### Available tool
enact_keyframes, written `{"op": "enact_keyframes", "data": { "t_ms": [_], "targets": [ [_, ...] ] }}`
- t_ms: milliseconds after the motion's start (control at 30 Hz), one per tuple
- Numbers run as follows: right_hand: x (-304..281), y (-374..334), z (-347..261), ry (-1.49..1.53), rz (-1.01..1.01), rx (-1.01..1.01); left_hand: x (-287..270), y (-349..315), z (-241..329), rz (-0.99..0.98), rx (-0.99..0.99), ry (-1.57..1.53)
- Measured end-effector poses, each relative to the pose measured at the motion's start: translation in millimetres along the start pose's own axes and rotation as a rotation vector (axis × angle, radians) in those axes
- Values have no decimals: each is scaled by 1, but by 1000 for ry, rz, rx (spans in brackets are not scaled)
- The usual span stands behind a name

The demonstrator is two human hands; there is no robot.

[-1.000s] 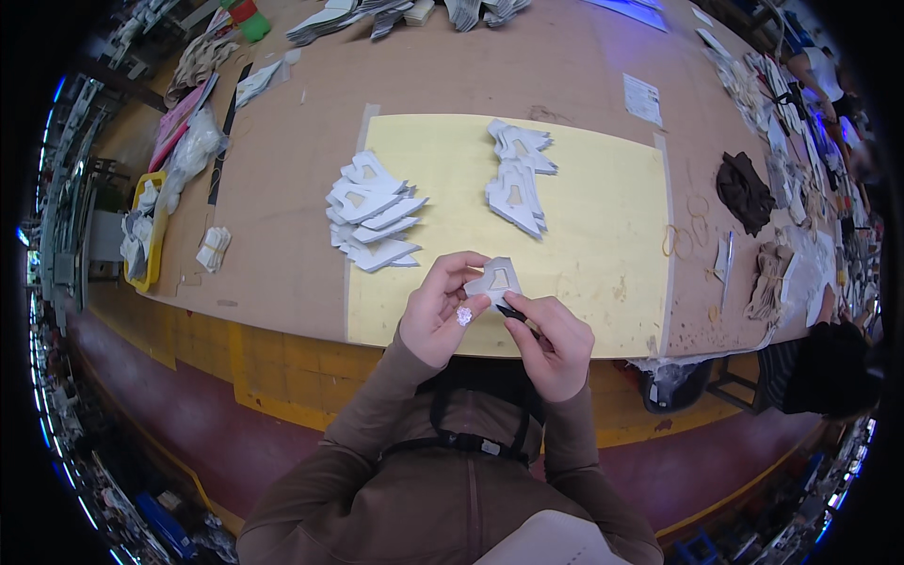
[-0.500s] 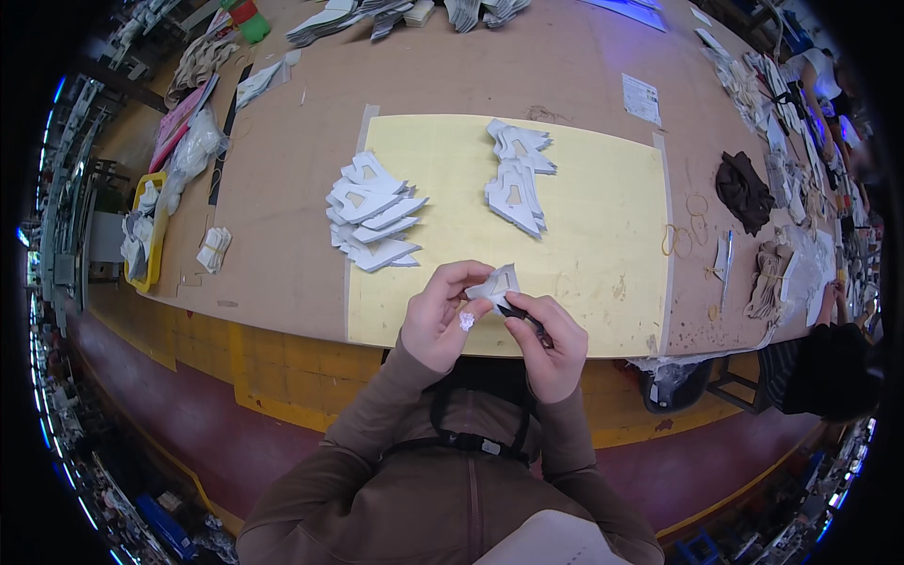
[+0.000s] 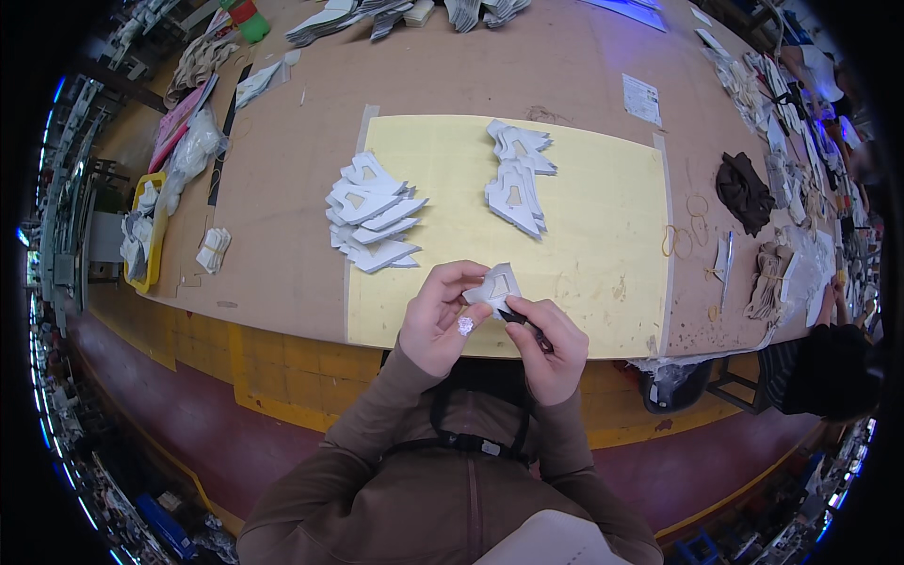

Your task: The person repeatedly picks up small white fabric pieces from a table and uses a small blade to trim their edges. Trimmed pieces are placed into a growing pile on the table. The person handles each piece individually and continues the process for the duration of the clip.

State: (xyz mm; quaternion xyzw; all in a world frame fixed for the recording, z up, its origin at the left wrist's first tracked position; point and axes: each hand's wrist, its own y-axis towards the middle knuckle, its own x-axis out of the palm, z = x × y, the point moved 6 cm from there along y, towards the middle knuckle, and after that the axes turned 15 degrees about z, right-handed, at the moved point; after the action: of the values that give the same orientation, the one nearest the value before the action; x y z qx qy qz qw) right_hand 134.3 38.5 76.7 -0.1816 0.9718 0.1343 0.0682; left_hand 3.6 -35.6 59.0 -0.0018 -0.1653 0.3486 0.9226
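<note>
My left hand (image 3: pixel 439 318) pinches a small white fabric piece (image 3: pixel 496 284) with a window-like cut-out, held just above the near edge of the yellow sheet. Its thumb wears a pale, patterned wrap (image 3: pixel 465 326). My right hand (image 3: pixel 551 344) grips a small black hand tool (image 3: pixel 529 326), mostly hidden by the fingers, with its front end against the lower edge of the piece; its exact kind is not visible. Similar white pieces lie in a fanned pile (image 3: pixel 370 212) to the left and a smaller pile (image 3: pixel 516 193) farther off.
The yellow sheet (image 3: pixel 593 226) is taped to a brown-covered table (image 3: pixel 282 122). On the left are a banded white bundle (image 3: pixel 214 250) and a yellow bin (image 3: pixel 155 235). Dark cloth (image 3: pixel 744 193), rubber bands (image 3: pixel 676 241) and a pen (image 3: pixel 728 254) lie right. A person (image 3: pixel 824 367) is at the far right.
The white piece has tilted slightly, showing more of its cut-out. My right hand and the black tool have turned a little, exposing more of the tool. The piles have not moved.
</note>
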Motion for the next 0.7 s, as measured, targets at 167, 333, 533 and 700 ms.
{"op": "enact_keyframes", "data": {
  "t_ms": [167, 333, 533, 700],
  "targets": [
    [1, 3, -5, -41, 9, -99, 1, 0, 1, -32, 23, 23],
    [2, -1, -5, -120, 42, -262, 2, 0, 1, 1, 17, 32],
    [-8, -2, -1, -114, 233, -229, -1, 3, -4, 57, -52, 27],
    [-15, -6, -4, 16, 260, -192, -3, 7, -13, 110, -121, 24]
  ]
}}
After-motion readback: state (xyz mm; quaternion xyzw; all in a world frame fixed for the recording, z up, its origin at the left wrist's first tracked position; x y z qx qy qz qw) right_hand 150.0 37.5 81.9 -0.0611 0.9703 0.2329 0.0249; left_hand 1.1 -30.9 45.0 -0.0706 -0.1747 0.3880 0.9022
